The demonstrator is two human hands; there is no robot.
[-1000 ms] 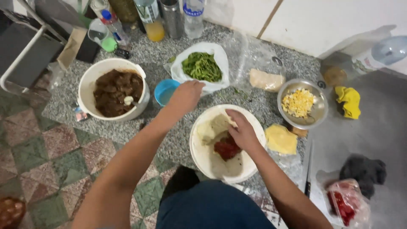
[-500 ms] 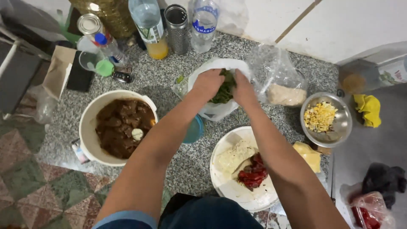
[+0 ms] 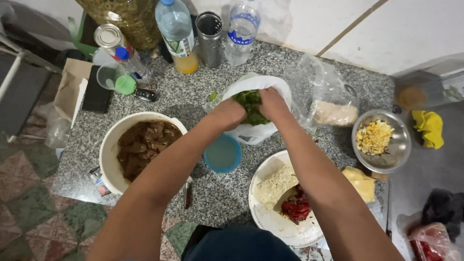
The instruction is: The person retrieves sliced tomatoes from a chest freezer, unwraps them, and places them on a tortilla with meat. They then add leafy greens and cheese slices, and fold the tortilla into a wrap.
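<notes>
Both hands are in a white plastic bag (image 3: 278, 87) of green leafy herbs (image 3: 250, 104) on the granite counter. My left hand (image 3: 228, 112) grips the greens at the bag's left side. On the right side, my right hand (image 3: 271, 103) pinches into the same bunch. Nearer to me stands a white plate (image 3: 270, 220) holding a pale flat dough piece (image 3: 275, 183) and red chopped filling (image 3: 296, 208). My right forearm passes over that plate.
A white pot of brown stewed meat (image 3: 140, 145) sits at left, a blue cup (image 3: 222, 153) between pot and plate. A metal bowl of chopped egg (image 3: 379, 140), yellow cheese (image 3: 360, 181) and a clear bag (image 3: 331, 108) lie at right. Bottles, a grater and a can line the wall.
Both hands left the plate and reached forward into the bag of greens. The camera came closer over the counter.
</notes>
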